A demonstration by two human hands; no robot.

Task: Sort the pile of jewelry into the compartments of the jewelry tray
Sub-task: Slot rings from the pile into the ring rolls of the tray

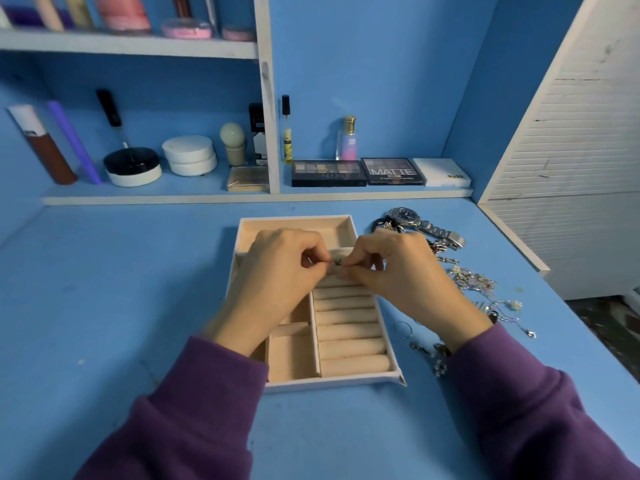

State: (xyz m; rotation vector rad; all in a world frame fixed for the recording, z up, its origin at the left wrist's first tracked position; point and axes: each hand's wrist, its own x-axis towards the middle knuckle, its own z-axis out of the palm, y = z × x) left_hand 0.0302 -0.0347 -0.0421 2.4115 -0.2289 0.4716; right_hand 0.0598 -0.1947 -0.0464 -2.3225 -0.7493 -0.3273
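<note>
Centrally on the blue table [104, 306] lies a rectangular jewelry tray with a white outer rim and peach velvet lining [332, 382]. Its long axis runs near to far, with the near end swung slightly right. A wide compartment [332, 226] spans its far end and shows bare lining where the hands do not cover it. The right section holds a column of peach padded ring rolls [349, 332], each lying left to right. The left section is split into small square compartments [291, 355]; the nearest one shows only lining, and the farther ones are partly hidden under the left wrist.

A small dark piece of jewelry [337, 262] hangs over the far end of the ring rolls, stretched left to right between the two hands. It is too small to tell its kind.

The left hand [277, 271] pinches its left end between thumb and forefinger, other fingers curled, knuckles up. The right hand [398, 271] pinches its right end the same way. Both forearms, in purple sleeves [207, 393], come in from the near edge and converge over the tray.

Just right of the tray lies the pile of silver chains and charms [474, 280], running near to far. A silver wristwatch with a dark blue dial [408, 218] sits at the pile's far end.

On the far shelf sit eyeshadow palettes [393, 171].
</note>
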